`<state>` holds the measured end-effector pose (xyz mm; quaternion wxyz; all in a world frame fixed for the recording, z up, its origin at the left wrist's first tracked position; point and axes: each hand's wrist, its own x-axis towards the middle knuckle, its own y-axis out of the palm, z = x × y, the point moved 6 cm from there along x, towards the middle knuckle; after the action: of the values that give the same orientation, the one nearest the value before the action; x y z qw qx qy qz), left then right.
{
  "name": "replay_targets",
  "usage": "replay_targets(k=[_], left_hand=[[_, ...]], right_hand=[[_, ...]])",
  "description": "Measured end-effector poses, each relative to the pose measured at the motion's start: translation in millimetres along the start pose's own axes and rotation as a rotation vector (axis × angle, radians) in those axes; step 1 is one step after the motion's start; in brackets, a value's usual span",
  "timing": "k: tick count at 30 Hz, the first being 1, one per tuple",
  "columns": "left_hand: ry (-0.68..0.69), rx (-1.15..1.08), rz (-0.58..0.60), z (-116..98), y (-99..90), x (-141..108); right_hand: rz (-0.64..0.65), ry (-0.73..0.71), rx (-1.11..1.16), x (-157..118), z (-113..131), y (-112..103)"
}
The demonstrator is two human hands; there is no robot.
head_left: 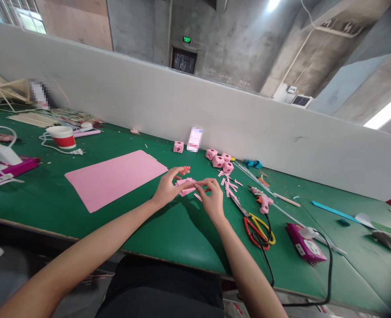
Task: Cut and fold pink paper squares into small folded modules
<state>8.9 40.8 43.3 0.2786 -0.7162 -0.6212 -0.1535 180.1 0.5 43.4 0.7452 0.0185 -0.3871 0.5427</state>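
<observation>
Small pink strips (186,191) lie in a loose pile at the middle of the green table, partly hidden by my hands. My left hand (167,187) is at the pile's left side, thumb reaching over it and fingers curved apart. From the right, my right hand (211,194) meets the left thumb, its thumb and index finger pinched together; what is between them is too small to make out. A large pink sheet (116,179) lies flat to the left. Beyond the hands are folded pink pieces (218,161) with dark diamond-shaped openings, and one more (178,147) apart from them.
Red-and-yellow-handled scissors (257,229), pink scraps (229,184) and a pink glue gun (265,203) lie right of my hands. A purple power strip (304,245) with a black cable is farther right. At left are a paper cup (61,137) and wooden sticks (33,119).
</observation>
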Motion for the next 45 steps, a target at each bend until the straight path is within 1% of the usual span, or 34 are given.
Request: replay_targets(k=[2, 5, 9, 13, 18, 23, 26, 29, 35, 41, 45], left_hand=[[0.038, 0.032, 0.054, -3.6, 2.7, -0.7], [0.042, 0.061, 0.11, -1.1, 6.9, -1.4], [0.011, 0.068, 0.108, 6.2, 8.5, -1.3], [-0.021, 0.07, 0.104, 7.8, 9.4, -1.2], [-0.037, 0.055, 0.098, 7.2, 11.1, -1.4], [-0.005, 0.092, 0.114, 8.6, 12.7, -2.4], [0.027, 0.129, 0.122, 7.3, 12.3, -3.6], [0.025, 0.137, 0.13, 5.1, 12.6, -4.3], [-0.049, 0.11, 0.145, 5.8, 17.6, -3.9], [-0.036, 0.092, 0.121, 8.3, 19.2, -2.3], [-0.022, 0.108, 0.093, 8.4, 15.5, -1.0]], right_hand=[[-0.009, 0.0, -0.009, 0.0, 0.9, -0.7], [0.028, -0.012, -0.024, -0.5, -0.1, 2.4], [0.087, -0.01, -0.066, -1.9, -5.1, 8.0], [0.085, -0.013, -0.105, -2.6, -7.6, 8.4], [0.095, -0.059, -0.152, -2.8, -6.6, 8.7], [0.07, -0.048, -0.192, -3.2, -8.1, 7.3], [0.071, -0.076, -0.177, -3.9, -5.0, 7.4], [0.086, -0.101, -0.184, -4.3, -2.6, 8.4], [0.066, -0.058, -0.276, -1.8, -10.0, 8.3], [0.011, -0.005, -0.325, 0.9, -14.9, 2.5], [-0.051, 0.029, -0.324, 4.2, -21.9, -7.2]])
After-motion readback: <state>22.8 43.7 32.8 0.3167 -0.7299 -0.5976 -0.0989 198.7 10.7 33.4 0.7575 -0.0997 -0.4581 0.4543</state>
